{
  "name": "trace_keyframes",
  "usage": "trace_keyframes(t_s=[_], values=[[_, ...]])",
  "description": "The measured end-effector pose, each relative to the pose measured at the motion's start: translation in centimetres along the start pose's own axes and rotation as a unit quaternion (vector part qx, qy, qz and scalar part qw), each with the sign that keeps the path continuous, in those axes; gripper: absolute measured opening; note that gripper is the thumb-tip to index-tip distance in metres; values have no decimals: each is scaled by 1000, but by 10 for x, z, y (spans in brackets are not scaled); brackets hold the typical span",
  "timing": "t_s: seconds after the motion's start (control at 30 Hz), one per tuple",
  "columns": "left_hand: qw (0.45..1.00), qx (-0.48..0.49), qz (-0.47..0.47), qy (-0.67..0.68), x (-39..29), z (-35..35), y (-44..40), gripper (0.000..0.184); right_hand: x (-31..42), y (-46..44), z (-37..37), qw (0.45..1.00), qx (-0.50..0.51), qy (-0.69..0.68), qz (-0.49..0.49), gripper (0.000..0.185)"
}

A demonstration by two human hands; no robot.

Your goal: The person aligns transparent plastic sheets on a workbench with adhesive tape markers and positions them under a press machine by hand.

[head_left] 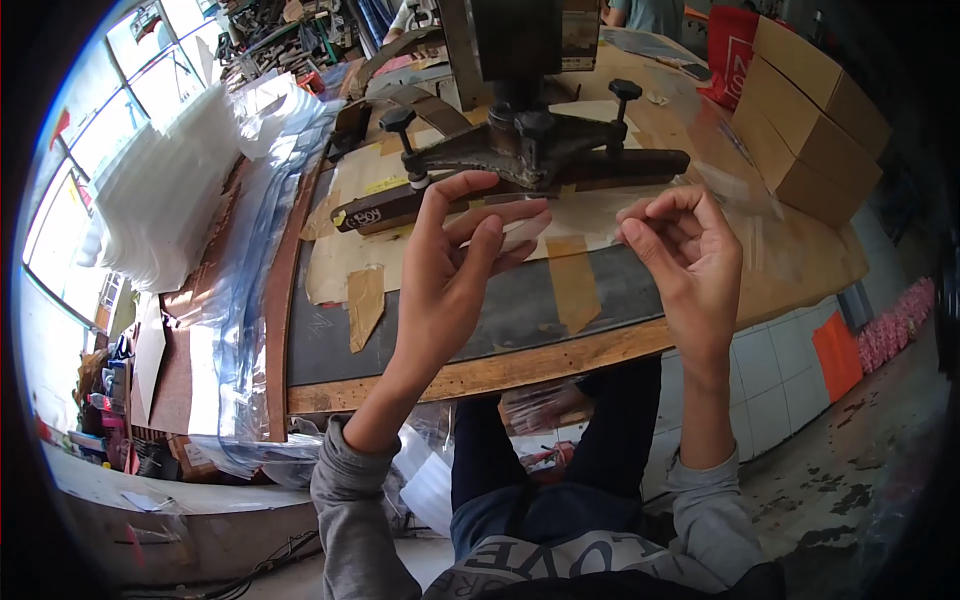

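My left hand (pixel 455 255) is raised over the near part of the workbench, its fingers curved round a small translucent piece (pixel 522 232). To its right, my right hand (pixel 685 250) has thumb and fingertips pinched together; a bit of clear film seems to show at the tips, too faint to make out. Just beyond both hands is a dark metal press (pixel 520 145) with two black knobs, clamped over a long dark bar (pixel 640 166). Strips of brown tape (pixel 573 285) lie on the dark bench mat (pixel 500 325) below my hands.
Stacked white foam sheets (pixel 165 190) and clear plastic sheets (pixel 270 240) are on the left. Cardboard boxes (pixel 805 130) and a red bag (pixel 730 55) stand at the right. The bench's wooden edge (pixel 500 373) runs before my lap. Another person (pixel 650 15) is at the far side.
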State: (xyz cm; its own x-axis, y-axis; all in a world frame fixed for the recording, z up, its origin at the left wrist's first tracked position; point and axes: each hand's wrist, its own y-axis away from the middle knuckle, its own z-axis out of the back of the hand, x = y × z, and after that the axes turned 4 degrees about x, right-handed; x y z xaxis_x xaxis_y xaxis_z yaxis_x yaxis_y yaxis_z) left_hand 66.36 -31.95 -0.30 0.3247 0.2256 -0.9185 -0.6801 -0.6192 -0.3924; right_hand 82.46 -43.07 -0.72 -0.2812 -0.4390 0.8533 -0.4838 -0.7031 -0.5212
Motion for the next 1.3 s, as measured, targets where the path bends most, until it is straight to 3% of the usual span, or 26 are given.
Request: trace_keyframes(t_s=[0.1, 0.2, 0.23, 0.27, 0.33, 0.43, 0.57, 0.67, 0.87, 1.07, 1.3], values=[[1000, -2, -26, 0, 15, 15, -12, 28, -13, -21, -5, 999, 28, 17, -18, 13], [976, -22, 31, -217, 38, 35, -18, 31, -59, -36, -2, 993, 74, 67, -69, 12], [945, -19, 62, -321, 42, 39, -18, 30, -77, -38, 0, 988, 90, 87, -90, 12], [897, 7, 5, -442, 51, 45, -15, 28, -89, -38, 1, 982, 90, 127, -107, 12], [745, 59, -109, -655, 72, 55, -4, 25, -111, -37, 3, 965, 87, 205, -141, 13], [777, 185, -168, -577, 78, 50, 4, 33, -127, -40, 4, 959, 104, 225, -139, 12], [748, 225, -98, -616, 86, 50, 9, 50, -127, -44, -1, 941, 138, 285, -120, 9], [735, 226, -88, -634, 85, 52, 8, 54, -123, -48, -6, 930, 156, 315, -106, 7], [722, 188, -47, -664, 98, 56, -11, 61, -145, -57, -13, 912, 142, 381, 47, 11], [725, 186, -46, -662, 98, 55, -12, 60, -126, -32, -4, 816, 240, 517, 94, 28], [718, 205, -27, -664, 94, 51, -16, 61, -127, -25, -4, 796, 232, 545, 127, 37]])
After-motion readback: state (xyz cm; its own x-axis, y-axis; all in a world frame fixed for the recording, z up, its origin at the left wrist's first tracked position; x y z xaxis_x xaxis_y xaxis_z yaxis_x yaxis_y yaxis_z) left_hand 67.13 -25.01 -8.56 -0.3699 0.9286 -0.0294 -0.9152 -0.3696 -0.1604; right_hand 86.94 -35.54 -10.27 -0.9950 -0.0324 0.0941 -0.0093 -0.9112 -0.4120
